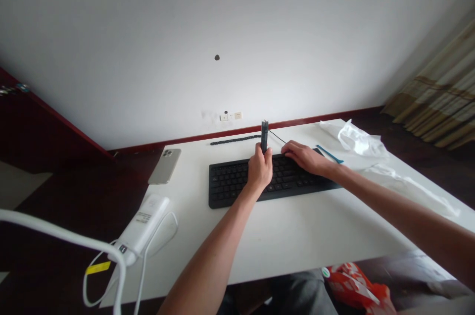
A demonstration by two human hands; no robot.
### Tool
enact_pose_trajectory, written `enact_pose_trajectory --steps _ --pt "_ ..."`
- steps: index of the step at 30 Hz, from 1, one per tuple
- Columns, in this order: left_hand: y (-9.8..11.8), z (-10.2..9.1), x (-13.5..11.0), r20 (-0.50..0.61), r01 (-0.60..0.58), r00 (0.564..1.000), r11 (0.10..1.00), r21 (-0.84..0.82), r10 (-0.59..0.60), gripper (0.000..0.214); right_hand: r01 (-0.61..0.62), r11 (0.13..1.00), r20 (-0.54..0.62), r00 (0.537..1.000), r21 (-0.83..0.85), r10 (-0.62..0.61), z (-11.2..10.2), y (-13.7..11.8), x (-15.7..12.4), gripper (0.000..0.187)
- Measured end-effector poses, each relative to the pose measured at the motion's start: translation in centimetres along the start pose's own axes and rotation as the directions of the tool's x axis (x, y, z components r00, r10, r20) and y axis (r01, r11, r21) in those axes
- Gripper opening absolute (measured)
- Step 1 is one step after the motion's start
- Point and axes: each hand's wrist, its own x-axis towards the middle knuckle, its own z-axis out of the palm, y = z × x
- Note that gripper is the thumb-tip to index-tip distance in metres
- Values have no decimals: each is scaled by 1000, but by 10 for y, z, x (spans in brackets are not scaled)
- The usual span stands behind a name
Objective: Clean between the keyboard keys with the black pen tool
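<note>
My left hand (260,169) is closed round a slim dark cylinder (264,135) that it holds upright over the middle of a black keyboard (230,183). My right hand (302,155) lies on the keyboard's right end with the fingers stretched out over the keys. A thin black wire (276,136) runs from the cylinder towards my right hand. The keyboard sits on a white table (289,236).
A phone (165,166) lies face down at the table's back left. A white power bank (143,228) with white cables rests at the front left. A black strip (235,140) lies behind the keyboard, a teal tool (329,155) and white plastic wrapping (358,139) at the right.
</note>
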Motion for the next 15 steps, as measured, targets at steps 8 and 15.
enact_pose_trajectory --steps 8,15 --pt "2 2 0 -42 -22 999 997 -68 19 26 -185 981 -264 945 63 195 -1 27 43 22" --pt "-7 -1 6 -200 -28 980 969 -246 -22 40 -309 951 -111 945 3 307 23 51 119 20"
